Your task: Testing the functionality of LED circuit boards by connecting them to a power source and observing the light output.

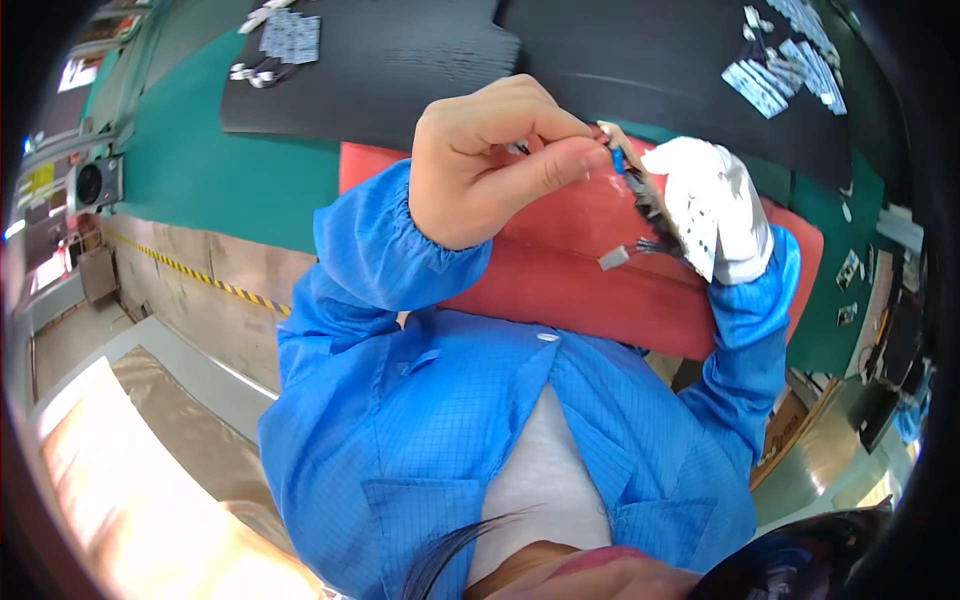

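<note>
My bare left hand [500,165] is closed in a pinch, thumb against forefinger, at the upper end of a circuit board. What sits between those fingertips is too small to make out. My right hand [715,190], in a white glove, grips the circuit board [688,235], which is tilted almost edge-on. Dark components and a small blue part [618,161] show along its side. From its lower end short dark wires run to a white plug connector [614,258], hanging free. Both hands are raised over a red mat [570,285] in front of my chest.
Black mats [640,60] cover the far part of the green table [220,190]. White boards with wired plugs lie in a group [290,38] at far left and a larger pile [765,85] at far right. Small parts [848,270] lie at the right edge.
</note>
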A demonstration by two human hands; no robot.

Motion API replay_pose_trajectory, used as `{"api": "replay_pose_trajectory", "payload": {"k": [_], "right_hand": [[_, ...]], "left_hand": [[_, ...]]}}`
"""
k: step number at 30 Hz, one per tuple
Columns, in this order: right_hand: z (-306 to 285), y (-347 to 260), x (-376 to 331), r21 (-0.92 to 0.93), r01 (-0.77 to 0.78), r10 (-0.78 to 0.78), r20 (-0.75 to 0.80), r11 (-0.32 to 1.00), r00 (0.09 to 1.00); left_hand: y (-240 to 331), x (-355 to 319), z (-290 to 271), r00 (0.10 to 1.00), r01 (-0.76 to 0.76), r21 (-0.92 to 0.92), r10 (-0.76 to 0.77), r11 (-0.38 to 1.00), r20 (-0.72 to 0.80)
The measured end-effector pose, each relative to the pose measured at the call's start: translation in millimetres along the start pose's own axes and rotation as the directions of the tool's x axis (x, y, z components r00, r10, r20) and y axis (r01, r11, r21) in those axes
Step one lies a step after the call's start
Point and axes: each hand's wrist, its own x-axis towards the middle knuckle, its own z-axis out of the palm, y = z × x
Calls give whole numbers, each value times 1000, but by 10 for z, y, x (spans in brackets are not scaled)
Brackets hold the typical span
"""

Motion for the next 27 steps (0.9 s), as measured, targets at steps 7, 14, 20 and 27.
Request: {"api": "replay_pose_trajectory", "payload": {"k": [7,14,20,27], "right_hand": [[-22,39,-4,247,-6,50,-170,969,984],[-58,7,2,278,40,20,-210,960,978],[13,-21,-14,275,45,0,-159,960,987],[147,-35,-62,370,122,-117,-37,921,992]], "left_hand": [[-378,-176,-727,836,217,148,-106,965,-538],[-597,-381,-1881,920,348,893,77,286,-383],[-277,-186,-1019,932,134,854,230,503,-282],[-212,147,121,946,-210,403,81,891,314]]}}
